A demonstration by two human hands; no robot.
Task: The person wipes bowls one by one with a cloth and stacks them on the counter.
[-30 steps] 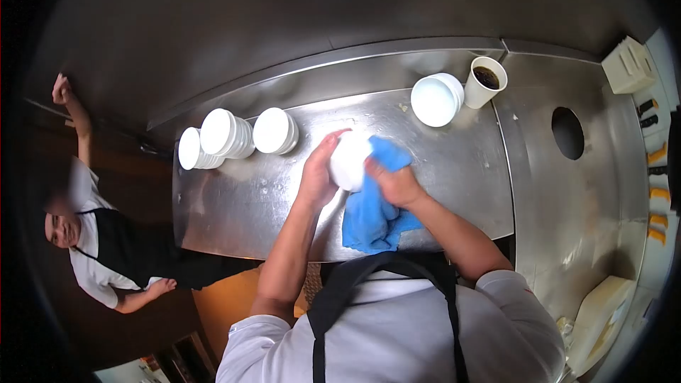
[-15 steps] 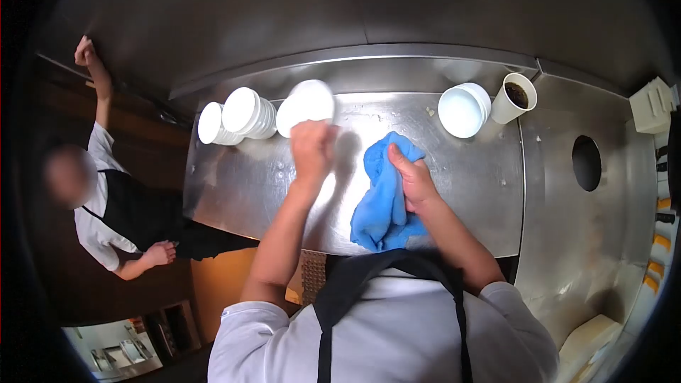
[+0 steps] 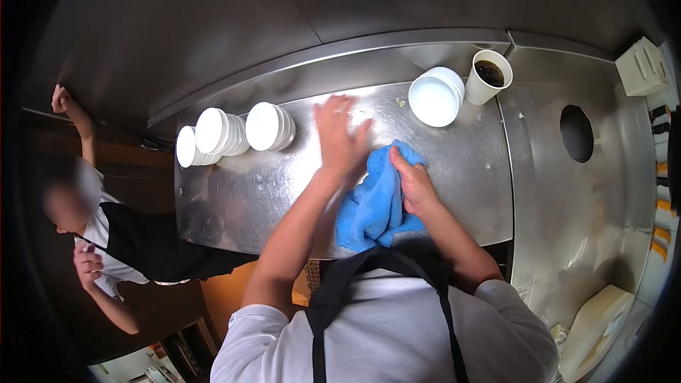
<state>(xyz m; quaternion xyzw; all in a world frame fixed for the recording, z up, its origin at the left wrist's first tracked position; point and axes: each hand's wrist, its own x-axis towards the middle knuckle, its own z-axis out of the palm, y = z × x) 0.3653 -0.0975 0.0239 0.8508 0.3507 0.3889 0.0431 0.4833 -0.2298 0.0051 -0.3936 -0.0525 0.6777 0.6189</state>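
My left hand (image 3: pixel 340 136) is over the steel counter, its fingers spread and slightly blurred, with nothing in it. Just to its right, my right hand (image 3: pixel 417 186) grips a bunched blue cloth (image 3: pixel 374 206), thumb on top. The cloth hangs toward my apron at the counter's near edge. Left of my left hand stand three stacks of white bowls, the nearest one (image 3: pixel 268 128) apart from my fingers. Farther right, beyond the cloth, are more white bowls (image 3: pixel 434 101), one nested in another.
A paper cup of dark drink (image 3: pixel 489 74) stands beside the right-hand bowls. The steel counter (image 3: pixel 468 170) adjoins another steel surface with a round hole (image 3: pixel 576 133). Knives hang at the far right. A co-worker in a black apron (image 3: pixel 152 241) is at the left.
My left hand has moved right, away from the third bowl stack, and its fingers have opened. My right hand still grips the cloth. The view has shifted, and the co-worker's lower hand has risen.
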